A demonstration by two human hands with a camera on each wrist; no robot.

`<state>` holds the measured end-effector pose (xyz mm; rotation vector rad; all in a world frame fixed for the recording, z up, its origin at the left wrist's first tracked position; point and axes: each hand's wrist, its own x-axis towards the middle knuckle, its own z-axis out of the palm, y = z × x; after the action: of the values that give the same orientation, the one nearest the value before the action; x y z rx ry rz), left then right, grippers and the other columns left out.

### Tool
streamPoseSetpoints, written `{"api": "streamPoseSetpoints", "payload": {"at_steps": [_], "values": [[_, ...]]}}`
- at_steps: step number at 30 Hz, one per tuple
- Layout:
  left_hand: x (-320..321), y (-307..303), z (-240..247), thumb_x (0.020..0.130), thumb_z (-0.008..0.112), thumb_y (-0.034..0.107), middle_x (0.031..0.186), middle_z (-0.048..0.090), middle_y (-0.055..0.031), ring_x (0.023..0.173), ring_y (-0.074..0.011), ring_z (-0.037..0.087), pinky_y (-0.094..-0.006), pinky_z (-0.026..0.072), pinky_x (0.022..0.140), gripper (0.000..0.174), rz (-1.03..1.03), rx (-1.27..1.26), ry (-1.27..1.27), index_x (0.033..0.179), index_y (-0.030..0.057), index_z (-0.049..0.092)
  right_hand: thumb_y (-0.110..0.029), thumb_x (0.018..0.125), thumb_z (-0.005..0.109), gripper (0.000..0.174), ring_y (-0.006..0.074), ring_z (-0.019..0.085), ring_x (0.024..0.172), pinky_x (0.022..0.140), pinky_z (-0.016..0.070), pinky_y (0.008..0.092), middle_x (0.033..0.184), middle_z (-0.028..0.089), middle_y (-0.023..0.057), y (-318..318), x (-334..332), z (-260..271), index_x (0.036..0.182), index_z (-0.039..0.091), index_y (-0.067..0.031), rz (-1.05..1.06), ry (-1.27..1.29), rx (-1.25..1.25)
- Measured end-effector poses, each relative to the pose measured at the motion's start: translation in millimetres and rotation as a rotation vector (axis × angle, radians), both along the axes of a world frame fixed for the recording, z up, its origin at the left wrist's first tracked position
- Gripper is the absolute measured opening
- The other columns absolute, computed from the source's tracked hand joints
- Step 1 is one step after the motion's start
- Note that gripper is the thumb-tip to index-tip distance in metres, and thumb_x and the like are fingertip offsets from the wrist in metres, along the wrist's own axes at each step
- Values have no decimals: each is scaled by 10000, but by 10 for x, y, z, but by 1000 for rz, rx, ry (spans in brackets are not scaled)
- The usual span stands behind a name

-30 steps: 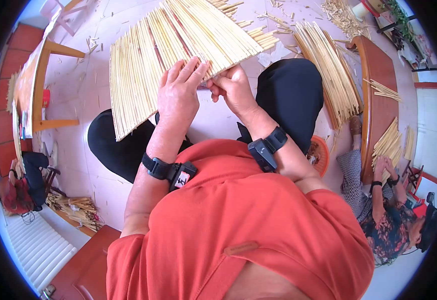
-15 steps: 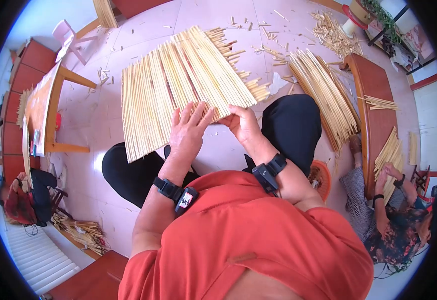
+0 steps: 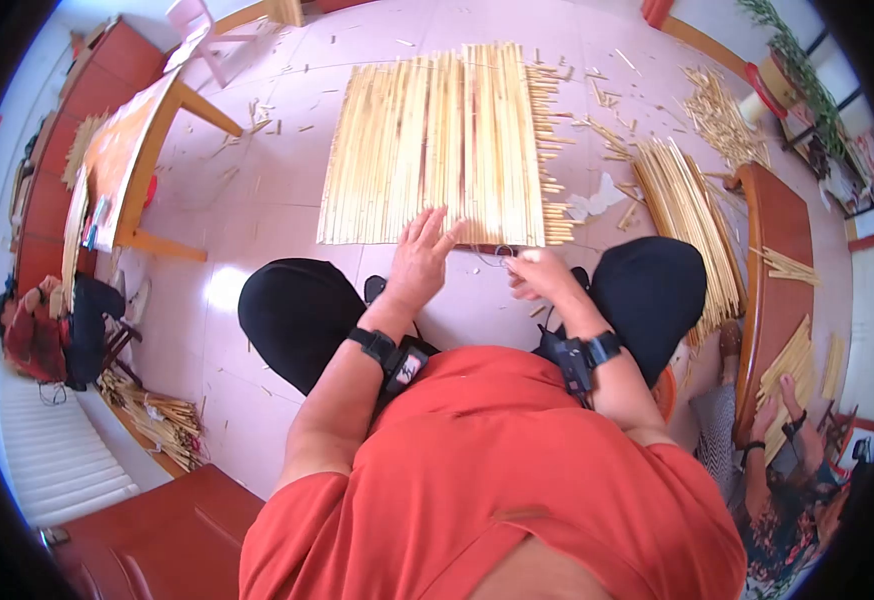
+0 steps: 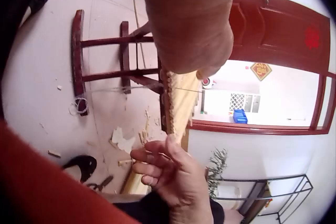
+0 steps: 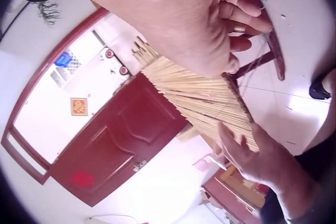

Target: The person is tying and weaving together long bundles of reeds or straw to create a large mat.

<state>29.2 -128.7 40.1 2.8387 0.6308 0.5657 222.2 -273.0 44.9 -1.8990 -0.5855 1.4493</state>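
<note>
Saw the mat flat on the floor by the knees. Pressed its near edge with the flat left hand. Curled the right hand there; could not tell if holding anything. Looked light, bendy, easy to snap; best gripped by an edge.

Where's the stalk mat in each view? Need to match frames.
Head: stalk mat top centre, lying flat beyond the knees.
Left wrist: stalk mat centre, edge-on, a thin strip under the left hand.
Right wrist: stalk mat centre, fanning out below the right hand.
Shared landmark: the right hand, at the mat's near edge in all three.
</note>
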Motion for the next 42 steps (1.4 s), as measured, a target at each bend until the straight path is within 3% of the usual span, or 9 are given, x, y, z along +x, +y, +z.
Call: {"api": "streamPoseSetpoints", "payload": {"at_steps": [3, 5, 7, 8, 9, 12, 22, 36, 42], "values": [[-209, -101, 133, 812, 596, 47, 1132, 575, -149, 1020, -286, 560, -386, 476, 852, 305, 55, -201, -138, 1116, 75, 598, -254, 887, 611, 243, 195, 676, 693, 580, 512, 301, 846, 665, 119, -70, 46, 226, 933, 649, -17, 87, -347, 50], [-270, -110, 52, 886, 614, 160, 1033, 592, -116, 911, -240, 596, -362, 500, 786, 213, 206, -1043, 159, 1061, 42, 585, -219, 865, 632, 207, 210, 675, 664, 585, 509, 327, 824, 660, 129, -48, 36, 226, 932, 656, -24, 45, -482, 134], [-243, -115, -34, 917, 597, 215, 1050, 603, -126, 931, -227, 608, -366, 506, 793, 232, 279, -1426, 122, 1078, 50, 575, -103, 854, 623, 129, 252, 667, 750, 658, 511, 337, 874, 661, 137, 32, -43, 255, 970, 657, -57, -120, -874, 660], [-202, -121, -79, 948, 580, 270, 1068, 614, -136, 951, -214, 619, -369, 513, 799, 258, 349, -1802, 92, 1095, 59, 564, -37, 814, 625, 165, 301, 642, 852, 759, 512, 360, 925, 667, 138, 56, -64, 301, 975, 660, -49, -110, -831, 635], [-151, -151, -132, 948, 580, 270, 1068, 614, -136, 951, -214, 619, -369, 513, 799, 258, 331, -1806, 83, 1095, 59, 564, -37, 814, 625, 165, 301, 642, 852, 759, 512, 360, 925, 667, 138, 97, -82, 286, 975, 660, -49, -107, -849, 634], [58, -200, -348, 957, 548, 230, 1095, 610, -160, 978, -285, 625, -419, 524, 855, 235, 344, -2228, -598, 1072, 25, 532, -38, 751, 633, 238, 308, 602, 992, 894, 474, 397, 1020, 660, 126, 216, -73, 167, 986, 666, -26, 82, -1069, 719], [378, -261, -331, 888, 520, 7, 990, 601, -192, 903, -299, 645, -427, 554, 836, 165, 433, -2098, -985, 996, -115, 493, -149, 746, 670, 130, 285, 539, 1114, 936, 405, 416, 1100, 627, 98, 541, -315, -58, 864, 698, -102, 229, -1204, 710], [497, -242, -735, 791, 628, 45, 826, 647, -55, 687, -153, 622, -305, 544, 665, 125, 424, -2085, -927, 915, 49, 645, -132, 724, 647, 112, 274, 585, 920, 815, 450, 411, 911, 627, 70, 723, -325, -280, 810, 623, -66, 218, -1335, 947], [484, -276, -425, 797, 638, 63, 745, 633, -78, 603, -165, 627, -296, 561, 595, 107, 509, -2043, -963, 873, -10, 619, -112, 734, 640, 40, 263, 595, 924, 820, 440, 392, 870, 648, 42, 700, -409, -114, 757, 617, -89, 205, -1289, 935]]}}
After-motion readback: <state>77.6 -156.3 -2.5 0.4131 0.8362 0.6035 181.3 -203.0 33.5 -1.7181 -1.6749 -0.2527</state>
